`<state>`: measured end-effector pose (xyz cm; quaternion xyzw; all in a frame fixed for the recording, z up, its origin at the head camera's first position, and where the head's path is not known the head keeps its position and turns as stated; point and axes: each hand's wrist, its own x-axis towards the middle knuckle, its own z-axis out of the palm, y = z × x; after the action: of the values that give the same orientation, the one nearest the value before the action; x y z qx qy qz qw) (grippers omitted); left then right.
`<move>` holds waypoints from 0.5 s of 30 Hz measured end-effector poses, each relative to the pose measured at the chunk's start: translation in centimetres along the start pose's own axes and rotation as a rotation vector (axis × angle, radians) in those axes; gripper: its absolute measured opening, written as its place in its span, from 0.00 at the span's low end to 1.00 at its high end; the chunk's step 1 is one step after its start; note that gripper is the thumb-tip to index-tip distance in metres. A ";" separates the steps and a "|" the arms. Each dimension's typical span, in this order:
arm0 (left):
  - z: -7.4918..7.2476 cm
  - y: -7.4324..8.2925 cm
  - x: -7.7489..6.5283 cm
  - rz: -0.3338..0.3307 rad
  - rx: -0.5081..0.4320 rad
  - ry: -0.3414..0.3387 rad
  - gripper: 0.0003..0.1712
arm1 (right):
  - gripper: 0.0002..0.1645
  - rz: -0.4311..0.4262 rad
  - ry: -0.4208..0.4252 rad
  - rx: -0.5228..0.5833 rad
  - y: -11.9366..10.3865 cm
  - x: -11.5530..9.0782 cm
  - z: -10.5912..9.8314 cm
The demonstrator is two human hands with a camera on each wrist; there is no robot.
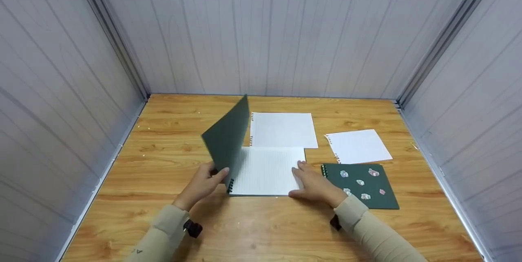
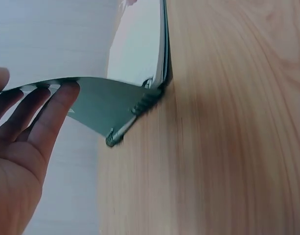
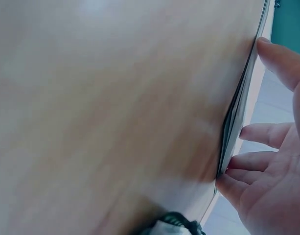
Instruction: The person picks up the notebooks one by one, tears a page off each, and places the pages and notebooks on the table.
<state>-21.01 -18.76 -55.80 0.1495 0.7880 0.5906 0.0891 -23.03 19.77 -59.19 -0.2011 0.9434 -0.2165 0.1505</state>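
A spiral-bound notebook (image 1: pixel 267 172) lies on the wooden table, its lined white page facing up. Its dark green cover (image 1: pixel 229 133) stands raised at the left. My left hand (image 1: pixel 205 183) pinches the cover's edge, thumb on one side and fingers on the other; the left wrist view shows the cover (image 2: pixel 103 100) bowing from the black rings. At the notebook's right edge, my right hand (image 1: pixel 316 183) rests with spread fingers, and in the right wrist view its fingertips (image 3: pixel 265 44) touch the side of the page stack.
Behind the notebook lies a loose white sheet (image 1: pixel 283 129) with torn ring holes. Another torn sheet (image 1: pixel 359 146) is at the right, above a second green notebook (image 1: pixel 379 188) with several flower stickers. Pale panel walls (image 1: pixel 269 29) enclose the table (image 1: pixel 163 131) at the back and sides.
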 end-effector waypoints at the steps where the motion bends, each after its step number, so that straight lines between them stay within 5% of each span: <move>1: 0.4 0.1 0.2 0.013 0.019 0.002 0.30 | 0.55 0.000 0.000 0.006 0.0 0.0 -0.1; 8: 3.7 1.0 2.1 0.127 0.279 -0.007 0.18 | 0.37 0.005 0.089 0.192 0.4 0.9 -1.8; 12: 5.3 1.4 3.0 0.168 0.489 -0.033 0.21 | 0.26 0.021 0.229 0.429 0.4 1.7 -3.4; 15: 6.6 1.4 3.3 0.190 0.631 -0.058 0.16 | 0.31 0.115 0.271 0.650 0.1 2.1 -4.7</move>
<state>-21.83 -11.32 -56.23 0.2594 0.9117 0.3186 0.0055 -26.67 20.57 -55.60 -0.0586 0.8466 -0.5210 0.0922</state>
